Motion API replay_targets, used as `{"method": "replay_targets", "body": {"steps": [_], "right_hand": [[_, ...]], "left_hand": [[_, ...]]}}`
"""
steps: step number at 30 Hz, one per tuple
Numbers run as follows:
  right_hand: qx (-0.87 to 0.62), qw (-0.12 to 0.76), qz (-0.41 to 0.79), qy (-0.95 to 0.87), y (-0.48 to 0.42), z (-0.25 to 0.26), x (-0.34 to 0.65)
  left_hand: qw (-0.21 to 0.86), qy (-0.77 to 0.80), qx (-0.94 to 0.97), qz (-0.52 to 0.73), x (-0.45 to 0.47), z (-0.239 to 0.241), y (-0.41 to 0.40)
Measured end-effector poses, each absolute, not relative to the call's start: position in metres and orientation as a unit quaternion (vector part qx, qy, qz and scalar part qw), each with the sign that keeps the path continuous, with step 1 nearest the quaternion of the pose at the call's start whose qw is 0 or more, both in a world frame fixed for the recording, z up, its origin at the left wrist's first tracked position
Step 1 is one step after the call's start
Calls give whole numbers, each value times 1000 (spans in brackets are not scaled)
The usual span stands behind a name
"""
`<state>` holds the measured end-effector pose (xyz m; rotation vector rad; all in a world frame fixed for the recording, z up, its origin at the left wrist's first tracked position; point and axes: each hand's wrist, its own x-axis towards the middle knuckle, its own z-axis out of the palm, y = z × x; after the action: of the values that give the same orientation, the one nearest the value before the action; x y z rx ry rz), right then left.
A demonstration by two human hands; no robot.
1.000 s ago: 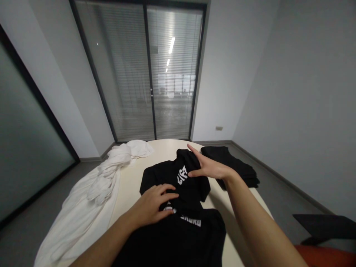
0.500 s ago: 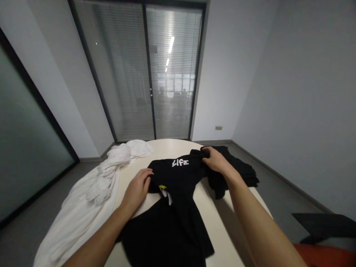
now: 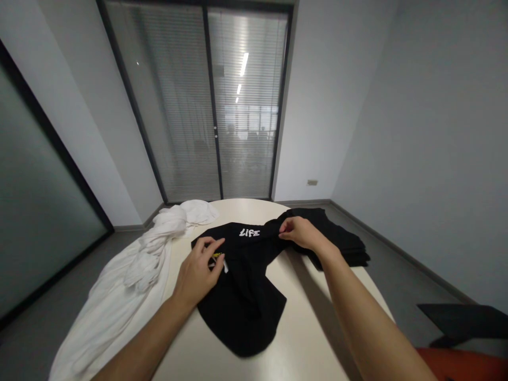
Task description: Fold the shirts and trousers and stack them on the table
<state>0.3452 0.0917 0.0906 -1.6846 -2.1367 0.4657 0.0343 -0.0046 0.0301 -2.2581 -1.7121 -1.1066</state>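
A black T-shirt (image 3: 244, 296) with white "LIFE" lettering lies spread on the cream round table (image 3: 301, 338). My left hand (image 3: 197, 272) pinches the shirt's left shoulder edge near a small yellow and white tag. My right hand (image 3: 300, 233) is closed on the shirt's right shoulder edge, close to a pile of folded black clothes (image 3: 341, 238). The shirt's lower part hangs loosely toward me across the tabletop.
A heap of white cloth (image 3: 130, 275) covers the table's left side and drapes over its edge. Glass doors with blinds (image 3: 210, 106) stand beyond the table. A dark chair part (image 3: 464, 323) and an orange seat (image 3: 464, 365) are at the lower right.
Both hands have taken the shirt by its shoulders and pulled it away from me, spreading it out. The folded bundle has opened and the lettering now sits farther back.
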Motion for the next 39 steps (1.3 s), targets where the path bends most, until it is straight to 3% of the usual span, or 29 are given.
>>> {"method": "replay_targets", "body": {"steps": [4,10,13,17,23,29,34,39], "right_hand": [[-511,63,267,-814,91,75,338],[-530,-5,176,-829,94,51,327],[-533,0,164,-830,94,54,329],[-579,39,110,-807,92,69,339],[-668,144,61,-727,93,78,341],[-524,175,208,-807,90,60,324],[-541,110,191,-812,83,52,311],[-590,111,171,-782,85,49,303]], "left_hand": [[-28,-463,-847,-260,49,26,-16],[-85,-409,-892,-175,52,18,-16],[-98,-440,-856,-254,47,21,-10],[-110,-519,-716,-454,24,25,8],[-264,-638,-440,-574,-14,12,38],[-12,-566,-675,-474,9,16,20],[-27,-567,-766,-301,33,9,2],[-74,-570,-751,-324,26,-3,10]]}}
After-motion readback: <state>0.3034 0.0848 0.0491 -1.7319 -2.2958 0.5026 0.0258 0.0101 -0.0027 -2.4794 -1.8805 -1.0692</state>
